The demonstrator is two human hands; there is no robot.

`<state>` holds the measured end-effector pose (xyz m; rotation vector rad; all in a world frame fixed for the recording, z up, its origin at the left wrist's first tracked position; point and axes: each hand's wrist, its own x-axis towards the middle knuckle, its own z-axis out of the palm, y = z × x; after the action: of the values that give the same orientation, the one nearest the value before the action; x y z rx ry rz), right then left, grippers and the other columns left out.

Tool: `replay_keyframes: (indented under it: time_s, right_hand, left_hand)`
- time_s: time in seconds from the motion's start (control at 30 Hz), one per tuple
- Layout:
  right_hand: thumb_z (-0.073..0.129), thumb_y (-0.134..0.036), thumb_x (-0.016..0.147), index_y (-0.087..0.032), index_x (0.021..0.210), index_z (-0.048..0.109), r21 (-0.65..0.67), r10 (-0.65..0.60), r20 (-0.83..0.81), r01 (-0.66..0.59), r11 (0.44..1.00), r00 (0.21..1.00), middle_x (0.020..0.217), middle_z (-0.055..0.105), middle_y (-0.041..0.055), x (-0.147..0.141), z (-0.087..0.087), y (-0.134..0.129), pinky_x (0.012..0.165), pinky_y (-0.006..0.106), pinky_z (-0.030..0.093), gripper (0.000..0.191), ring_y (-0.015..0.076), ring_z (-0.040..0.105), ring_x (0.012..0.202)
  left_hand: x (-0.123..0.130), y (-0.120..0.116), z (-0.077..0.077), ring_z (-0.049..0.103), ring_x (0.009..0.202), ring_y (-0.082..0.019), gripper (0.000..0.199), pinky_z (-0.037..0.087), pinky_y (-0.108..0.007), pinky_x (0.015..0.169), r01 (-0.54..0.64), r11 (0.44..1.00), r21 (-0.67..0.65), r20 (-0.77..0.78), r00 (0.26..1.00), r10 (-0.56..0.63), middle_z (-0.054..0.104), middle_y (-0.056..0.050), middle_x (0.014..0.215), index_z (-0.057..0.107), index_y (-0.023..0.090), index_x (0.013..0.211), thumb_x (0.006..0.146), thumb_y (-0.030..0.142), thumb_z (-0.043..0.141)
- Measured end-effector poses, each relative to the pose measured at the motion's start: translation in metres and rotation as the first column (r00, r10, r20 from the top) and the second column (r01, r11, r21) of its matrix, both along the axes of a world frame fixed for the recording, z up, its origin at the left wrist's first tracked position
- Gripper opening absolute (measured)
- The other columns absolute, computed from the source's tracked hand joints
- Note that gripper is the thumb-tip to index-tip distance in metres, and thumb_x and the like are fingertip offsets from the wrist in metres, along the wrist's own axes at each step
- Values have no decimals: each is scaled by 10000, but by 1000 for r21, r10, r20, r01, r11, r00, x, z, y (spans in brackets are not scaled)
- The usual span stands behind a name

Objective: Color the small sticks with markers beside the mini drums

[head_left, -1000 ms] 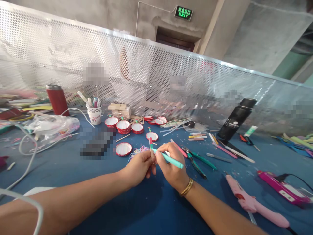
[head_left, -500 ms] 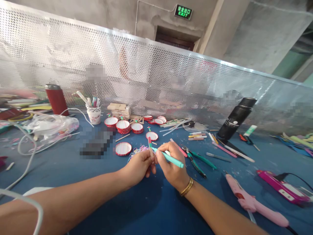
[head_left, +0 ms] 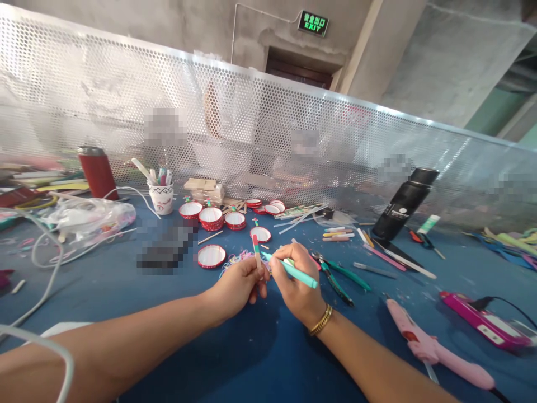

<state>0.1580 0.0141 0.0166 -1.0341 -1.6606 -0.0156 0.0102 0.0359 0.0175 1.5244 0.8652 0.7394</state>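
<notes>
Between the fingertips of my left hand [head_left: 241, 280] a small wooden craft stick [head_left: 257, 252] stands nearly upright, coloured red at its top with green below. My right hand [head_left: 297, 280] grips a turquoise marker [head_left: 296, 272] like a pen, its tip close to the stick's green part; I cannot tell if they touch. Behind my left hand lies a heap of pastel rubber bands [head_left: 239, 260]. A round red-rimmed white disc [head_left: 211, 256] rests just left of them, and another disc [head_left: 260, 234] with a small coloured stick at its top lies farther back.
Stacked red-rimmed discs [head_left: 210, 217] and a paper cup of pens [head_left: 161, 197] stand behind. Green-handled pliers [head_left: 335, 277], a pink glue gun [head_left: 436, 347] and a tilted black bottle [head_left: 405, 204] are to the right. A red flask [head_left: 98, 173] and white cable [head_left: 54, 274] are left.
The marker's tip has drawn slightly away from the stick, and the stick leans a little more to the left. Both hands keep their hold.
</notes>
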Motion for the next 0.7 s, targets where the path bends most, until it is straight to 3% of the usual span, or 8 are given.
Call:
replay_keyframes:
  time_s: [0.7]
  right_hand:
    - [522, -221, 846, -209, 776, 535, -25, 38, 33, -37, 999, 999, 765, 599, 20, -4, 0, -1, 761, 344, 436, 72, 177, 543, 760]
  left_hand:
    - [-2, -2, 6, 407, 439, -50, 310, 254, -189, 436, -17, 1000, 21, -2, 1000, 17, 565, 15, 625, 491, 168, 756, 875, 450, 436]
